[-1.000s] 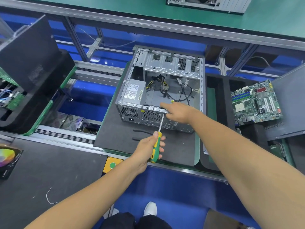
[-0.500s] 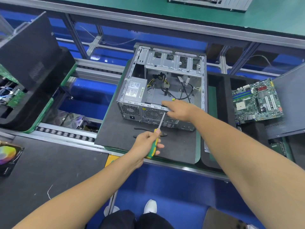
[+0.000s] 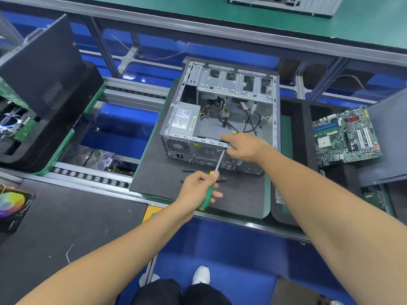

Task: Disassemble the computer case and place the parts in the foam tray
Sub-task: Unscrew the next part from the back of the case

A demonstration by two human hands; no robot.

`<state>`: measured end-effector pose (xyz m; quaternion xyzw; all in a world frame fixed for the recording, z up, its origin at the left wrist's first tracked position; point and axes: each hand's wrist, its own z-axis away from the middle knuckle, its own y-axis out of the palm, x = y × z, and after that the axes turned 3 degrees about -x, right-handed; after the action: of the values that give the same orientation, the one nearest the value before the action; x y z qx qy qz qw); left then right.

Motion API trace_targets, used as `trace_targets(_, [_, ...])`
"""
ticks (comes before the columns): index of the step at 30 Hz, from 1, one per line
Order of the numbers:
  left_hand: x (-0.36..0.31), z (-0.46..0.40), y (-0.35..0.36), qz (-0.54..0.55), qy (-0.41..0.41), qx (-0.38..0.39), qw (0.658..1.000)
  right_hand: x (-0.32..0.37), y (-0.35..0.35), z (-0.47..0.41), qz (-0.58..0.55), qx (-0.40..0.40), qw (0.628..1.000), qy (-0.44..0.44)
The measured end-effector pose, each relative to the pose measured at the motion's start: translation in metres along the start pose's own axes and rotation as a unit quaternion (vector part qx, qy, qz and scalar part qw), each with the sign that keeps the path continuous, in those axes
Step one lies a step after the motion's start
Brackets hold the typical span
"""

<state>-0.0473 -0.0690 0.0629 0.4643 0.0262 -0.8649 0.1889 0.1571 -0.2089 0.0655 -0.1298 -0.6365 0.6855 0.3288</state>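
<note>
An open grey computer case (image 3: 220,89) lies on its side on a dark mat (image 3: 158,172). Inside it are a power supply (image 3: 184,119) and loose cables (image 3: 222,113). My left hand (image 3: 199,189) grips a green-and-yellow screwdriver (image 3: 209,190), whose shaft slants up to the case's rear panel. My right hand (image 3: 244,145) rests on the top rear edge of the case, fingers reaching over the rim beside the screwdriver tip. A green motherboard (image 3: 345,135) lies in the black foam tray (image 3: 295,133) to the right.
Black pliers (image 3: 191,171) lie on the mat in front of the case. A dark side panel (image 3: 389,137) leans at the far right. Another foam tray with a panel and boards (image 3: 44,89) stands on the left. A fan box (image 3: 12,205) sits at lower left.
My left hand has shifted its grip on the screwdriver, the handle now tilted lower and left. The right hand has stayed on the case's rear edge.
</note>
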Motion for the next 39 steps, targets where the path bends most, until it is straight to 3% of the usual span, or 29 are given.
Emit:
trace_targets(5, [-0.006,0.004,0.011,-0.001,-0.032,0.070,0.997,0.000,-0.002,0.001,0.013,-0.005,1.000,-0.004])
trace_targets(8, [-0.005,0.003,0.012,0.030,-0.062,0.040,0.997,0.001,-0.003,0.002,0.013,-0.005,1.000,-0.002])
trace_targets(12, [-0.003,0.000,0.009,-0.019,-0.004,-0.022,1.000,0.001,-0.003,0.002,0.010,-0.003,1.000,-0.001])
trace_targets(16, [-0.001,0.000,0.002,0.040,-0.010,-0.065,0.997,0.002,-0.004,0.003,0.005,-0.007,1.000,0.000])
trace_targets(20, [0.002,0.001,0.001,0.098,-0.044,-0.033,0.994,0.003,-0.006,0.005,0.008,-0.008,1.000,0.002])
trace_targets(25, [0.001,0.001,0.003,0.037,-0.095,-0.012,0.995,0.003,-0.006,0.005,0.008,-0.009,1.000,0.004])
trace_targets(30, [-0.007,0.003,0.003,0.087,-0.146,0.029,0.985,0.003,-0.006,0.006,0.003,-0.010,1.000,0.011])
trace_targets(34, [-0.003,0.002,0.004,0.041,-0.100,0.002,0.994,0.004,-0.007,0.006,0.001,-0.009,1.000,0.015])
trace_targets(39, [0.006,-0.002,0.003,0.070,-0.076,-0.011,0.995,0.006,-0.008,0.008,0.010,-0.011,1.000,0.022])
